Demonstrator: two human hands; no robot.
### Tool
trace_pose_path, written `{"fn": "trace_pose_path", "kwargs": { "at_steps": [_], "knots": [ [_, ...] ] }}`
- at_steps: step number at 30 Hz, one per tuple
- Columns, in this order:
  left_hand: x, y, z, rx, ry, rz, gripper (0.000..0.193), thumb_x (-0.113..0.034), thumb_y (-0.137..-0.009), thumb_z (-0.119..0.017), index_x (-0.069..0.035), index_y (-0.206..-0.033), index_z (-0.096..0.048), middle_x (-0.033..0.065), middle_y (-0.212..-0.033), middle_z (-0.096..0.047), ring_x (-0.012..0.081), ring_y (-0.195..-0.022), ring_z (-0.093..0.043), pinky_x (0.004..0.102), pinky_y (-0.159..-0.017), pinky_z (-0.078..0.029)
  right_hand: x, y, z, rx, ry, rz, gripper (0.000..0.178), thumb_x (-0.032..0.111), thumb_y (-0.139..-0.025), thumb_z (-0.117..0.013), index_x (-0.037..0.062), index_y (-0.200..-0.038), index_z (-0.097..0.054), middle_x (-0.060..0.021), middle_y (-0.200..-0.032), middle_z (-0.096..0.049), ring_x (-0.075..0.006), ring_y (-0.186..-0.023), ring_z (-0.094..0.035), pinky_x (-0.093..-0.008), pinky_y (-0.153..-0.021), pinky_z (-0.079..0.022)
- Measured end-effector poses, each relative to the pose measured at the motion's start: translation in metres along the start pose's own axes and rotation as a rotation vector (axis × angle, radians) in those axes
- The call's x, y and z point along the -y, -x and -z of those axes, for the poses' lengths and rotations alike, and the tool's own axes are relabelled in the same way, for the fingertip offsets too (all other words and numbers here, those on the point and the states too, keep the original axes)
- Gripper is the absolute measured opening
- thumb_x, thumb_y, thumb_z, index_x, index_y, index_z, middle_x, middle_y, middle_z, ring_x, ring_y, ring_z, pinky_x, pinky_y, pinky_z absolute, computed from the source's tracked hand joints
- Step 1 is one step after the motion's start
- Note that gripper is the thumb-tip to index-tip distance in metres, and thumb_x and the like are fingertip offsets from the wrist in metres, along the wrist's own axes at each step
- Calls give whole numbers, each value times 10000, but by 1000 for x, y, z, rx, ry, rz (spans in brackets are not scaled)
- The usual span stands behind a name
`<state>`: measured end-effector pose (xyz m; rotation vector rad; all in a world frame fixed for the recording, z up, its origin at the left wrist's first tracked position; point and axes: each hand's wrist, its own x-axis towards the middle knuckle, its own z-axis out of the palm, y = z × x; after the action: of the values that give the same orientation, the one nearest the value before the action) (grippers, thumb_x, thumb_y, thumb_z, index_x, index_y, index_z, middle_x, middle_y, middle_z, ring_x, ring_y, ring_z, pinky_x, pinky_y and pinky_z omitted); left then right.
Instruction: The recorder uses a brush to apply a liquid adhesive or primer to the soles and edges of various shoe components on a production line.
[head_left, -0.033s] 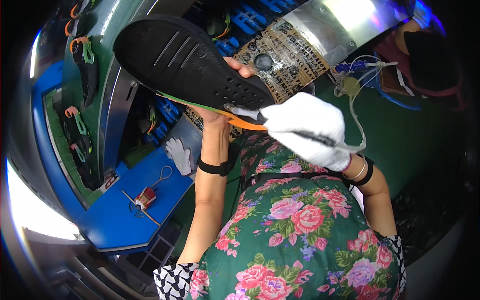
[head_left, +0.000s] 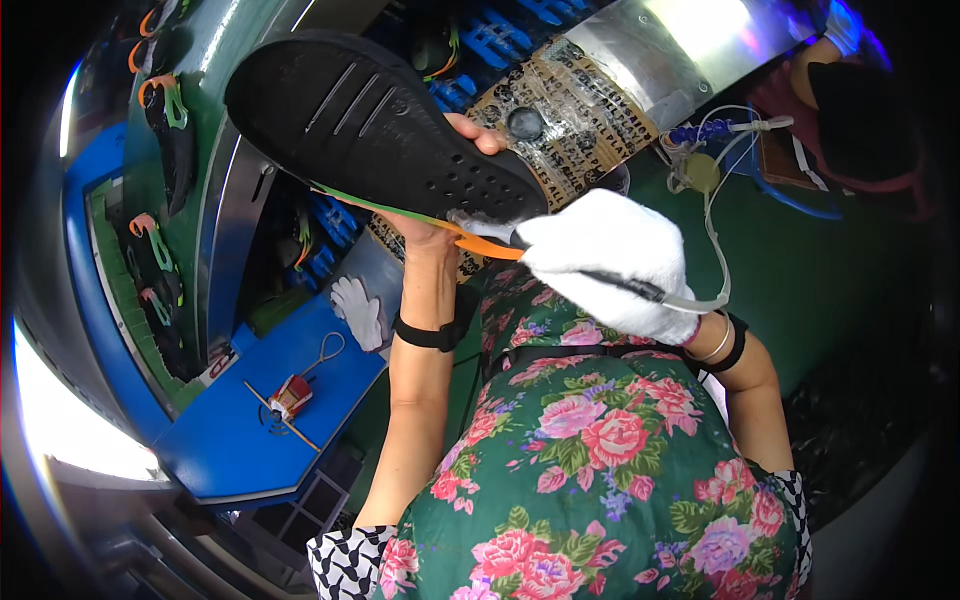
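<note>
A large black shoe sole (head_left: 375, 130), with grooves, small round holes and a green and orange edge, is held up tilted. My bare left hand (head_left: 425, 232) grips it from beneath, its fingertips curling over the far edge; most of the palm is hidden. My right hand (head_left: 610, 265), in a white knit glove, is closed around a brush (head_left: 485, 225) with a dark handle and a clear tube (head_left: 712, 300) running from its back. The brush's blurred bristles touch the sole near the orange edge (head_left: 490, 248), beside the holes.
Behind the sole lies a cardboard-covered ledge (head_left: 590, 120) with a round dark knob. At left a green conveyor (head_left: 215, 50) carries several shoe parts (head_left: 175, 140). A blue table (head_left: 230, 440) bears a white glove (head_left: 358, 312) and a red container (head_left: 290, 397). Another person's gloved hand (head_left: 843, 30) shows at top right.
My right hand and the brush have shifted slightly left and down along the sole's edge. The sole and my left hand have barely moved.
</note>
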<state>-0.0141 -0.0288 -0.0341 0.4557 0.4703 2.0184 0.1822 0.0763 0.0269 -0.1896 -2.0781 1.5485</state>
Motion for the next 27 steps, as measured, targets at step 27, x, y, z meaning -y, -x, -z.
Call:
{"fn": "trace_pose_path", "kwargs": {
  "at_steps": [27],
  "knots": [
    [6, -13, 0, 64, -72, -71, 761, -646, -921, -604, 71, -1175, -608, 162, -1120, -649, 291, -1010, -641, 456, -1008, -474, -2, 8, 10, 6, 125, 101, 269, 11, -739, -804, 56, -1003, -774, -105, -973, -758, -260, -804, -708, -354, -707, -566]
  ]
}}
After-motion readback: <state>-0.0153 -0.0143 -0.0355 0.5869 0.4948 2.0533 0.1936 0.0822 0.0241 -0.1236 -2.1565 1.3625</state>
